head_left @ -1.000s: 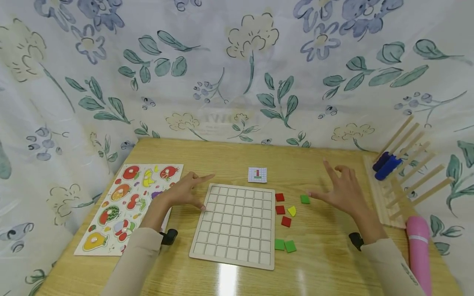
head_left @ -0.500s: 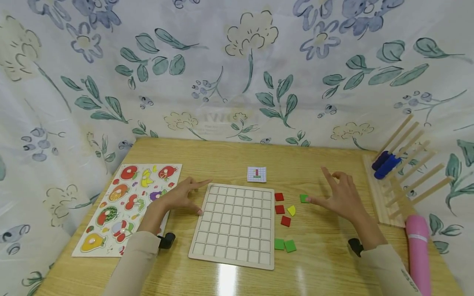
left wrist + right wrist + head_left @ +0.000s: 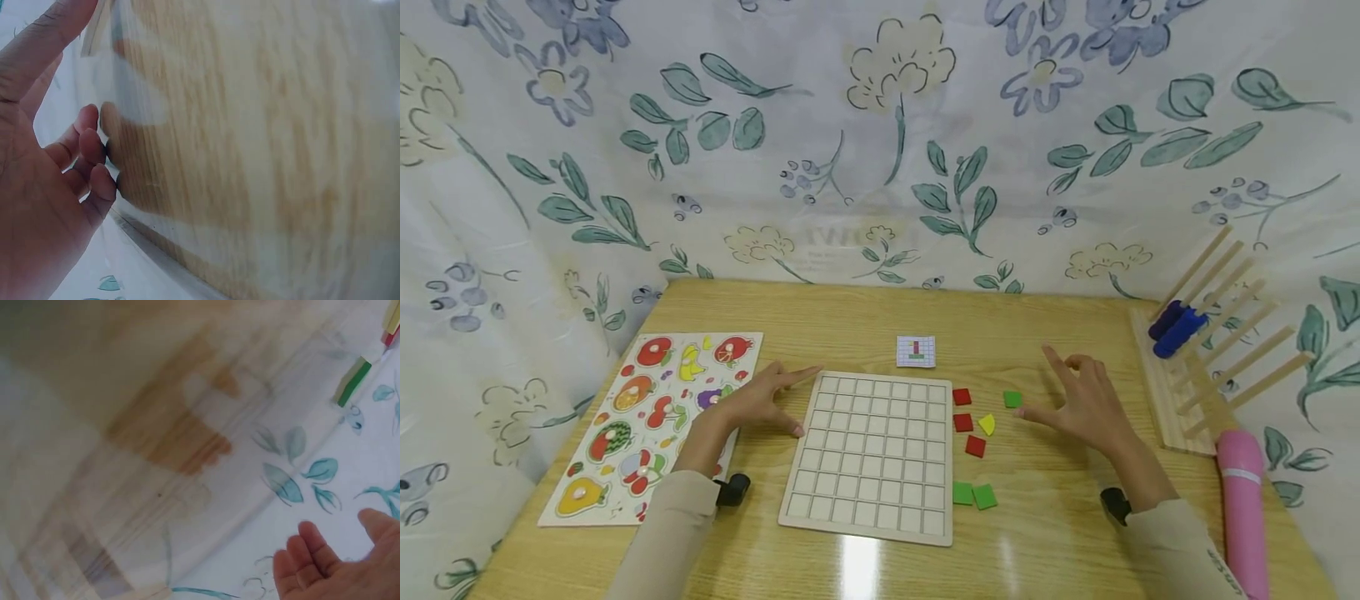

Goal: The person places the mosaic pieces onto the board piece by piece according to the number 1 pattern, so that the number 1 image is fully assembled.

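Note:
A pale wooden grid board (image 3: pixel 868 454) lies at the middle of the table. My left hand (image 3: pixel 758 402) rests just left of the board's top-left corner, fingers spread, holding nothing. In the left wrist view the left hand's fingers (image 3: pixel 87 156) hover loosely by the tabletop. My right hand (image 3: pixel 1084 400) hovers open to the right of the loose tiles, its thumb close to a green tile (image 3: pixel 1012 399). Red tiles (image 3: pixel 963 422), a yellow piece (image 3: pixel 987 424) and two green tiles (image 3: pixel 973 495) lie beside the board's right edge. A small pattern card (image 3: pixel 916 352) sits behind the board.
A fruit puzzle board (image 3: pixel 640 421) lies at the left. A wooden peg rack (image 3: pixel 1206 358) with a blue piece (image 3: pixel 1176 327) stands at the right, with a pink cylinder (image 3: pixel 1246 508) in front of it. Flowered cloth (image 3: pixel 880 142) walls the table.
Both hands have sunk slightly toward the table and drifted a little left. The right thumb has come closer to the single green tile. Nothing was picked up.

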Demonstrator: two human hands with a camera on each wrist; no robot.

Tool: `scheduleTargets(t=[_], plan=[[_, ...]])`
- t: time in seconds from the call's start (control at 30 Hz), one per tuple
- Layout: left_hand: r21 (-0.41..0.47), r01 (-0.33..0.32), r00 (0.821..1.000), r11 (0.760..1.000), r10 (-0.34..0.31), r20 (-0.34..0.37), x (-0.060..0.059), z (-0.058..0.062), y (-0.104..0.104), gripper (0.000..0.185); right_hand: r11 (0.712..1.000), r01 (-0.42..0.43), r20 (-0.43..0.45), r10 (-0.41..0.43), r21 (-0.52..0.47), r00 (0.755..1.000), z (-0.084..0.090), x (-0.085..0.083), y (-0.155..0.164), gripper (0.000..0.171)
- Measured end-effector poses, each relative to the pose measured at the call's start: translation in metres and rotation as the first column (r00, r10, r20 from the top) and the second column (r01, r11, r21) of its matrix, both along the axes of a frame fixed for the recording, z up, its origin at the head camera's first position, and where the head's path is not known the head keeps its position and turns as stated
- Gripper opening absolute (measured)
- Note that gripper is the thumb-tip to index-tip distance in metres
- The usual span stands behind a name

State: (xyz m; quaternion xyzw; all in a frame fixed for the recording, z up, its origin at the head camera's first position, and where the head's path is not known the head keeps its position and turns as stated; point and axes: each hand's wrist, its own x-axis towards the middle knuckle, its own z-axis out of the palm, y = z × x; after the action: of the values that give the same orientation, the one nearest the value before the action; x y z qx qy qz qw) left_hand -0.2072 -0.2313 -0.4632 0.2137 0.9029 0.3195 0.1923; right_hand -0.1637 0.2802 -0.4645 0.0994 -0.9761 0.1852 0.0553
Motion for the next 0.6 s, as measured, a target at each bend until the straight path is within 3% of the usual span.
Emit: scheduleTargets(t=[0.3, 0.6], plan=[[-0.004, -0.019, 1.000, 1.000, 0.019, 0.019, 0.000, -0.002, -0.003, 0.099, 1.000, -0.019, 0.052, 0.020, -0.013, 0.998, 0.000, 0.007, -0.010, 0.110], [-0.004, 0.005, 1.000, 1.000, -0.005, 0.021, -0.003, -0.004, -0.002, 0.097, 0.993, -0.109, 0.058, 0.106, 0.037, 0.993, -0.002, 0.010, -0.024, 0.093]])
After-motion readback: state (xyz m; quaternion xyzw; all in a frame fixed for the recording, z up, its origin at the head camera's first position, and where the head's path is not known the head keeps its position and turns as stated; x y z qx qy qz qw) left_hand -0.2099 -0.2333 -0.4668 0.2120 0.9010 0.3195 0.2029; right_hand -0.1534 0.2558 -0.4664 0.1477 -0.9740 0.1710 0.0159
